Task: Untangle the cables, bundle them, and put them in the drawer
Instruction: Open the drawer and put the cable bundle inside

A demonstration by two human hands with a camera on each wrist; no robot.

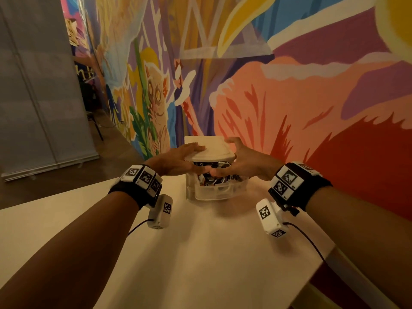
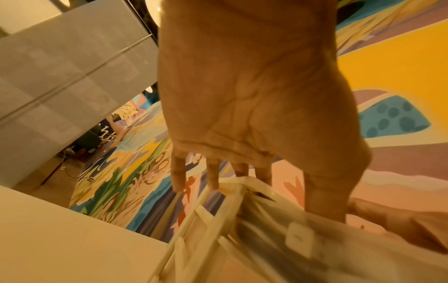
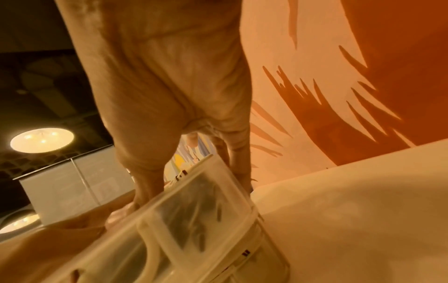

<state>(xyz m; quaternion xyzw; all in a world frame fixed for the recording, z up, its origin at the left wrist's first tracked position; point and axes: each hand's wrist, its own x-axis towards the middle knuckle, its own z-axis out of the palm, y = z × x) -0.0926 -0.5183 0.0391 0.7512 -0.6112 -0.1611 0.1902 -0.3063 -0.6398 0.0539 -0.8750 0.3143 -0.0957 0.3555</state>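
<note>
A small clear plastic drawer unit with a white top stands at the far end of the white table. Its drawer is pulled out a little and holds black and white cables. My left hand lays straight fingers flat on the unit's top, thumb down at the drawer's front. My right hand arches over the top's right side, and its thumb presses at the drawer opening by the cables. The wrist views show the left hand and right hand against the blurred unit.
A painted mural wall rises right behind the unit and along the table's right side. The table's left edge drops to the floor. A grey roll-up banner stands at the far left. Bare tabletop lies between me and the unit.
</note>
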